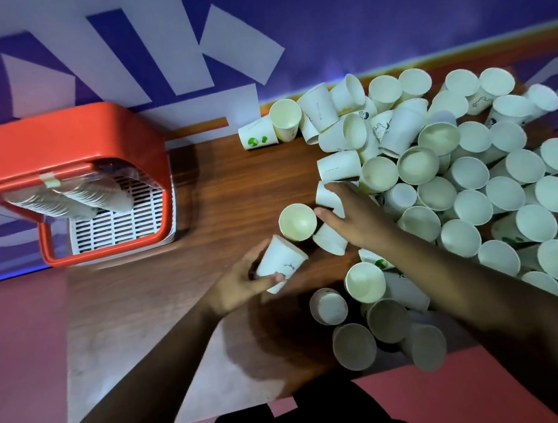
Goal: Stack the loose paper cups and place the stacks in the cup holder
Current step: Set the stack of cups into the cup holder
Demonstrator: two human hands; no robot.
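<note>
A big heap of loose white paper cups (pixel 466 171) covers the right half of the wooden table (pixel 136 309). My left hand (pixel 240 281) grips one white cup (pixel 281 261) lying on its side near the table's middle. My right hand (pixel 354 217) reaches over the heap's left edge, fingers spread and touching a cup (pixel 325 194) there; another cup (pixel 297 222) with its mouth up lies just left of its thumb. The red cup holder (pixel 67 144) stands at the table's far left, with stacks of cups (pixel 73 198) lying inside on a white grille.
Several cups (pixel 353 346) lie near the table's front edge under my right forearm. A cup with green spots (pixel 257 134) lies at the back by the purple wall. Bare wood shows between the holder and the heap. Pink floor surrounds the table.
</note>
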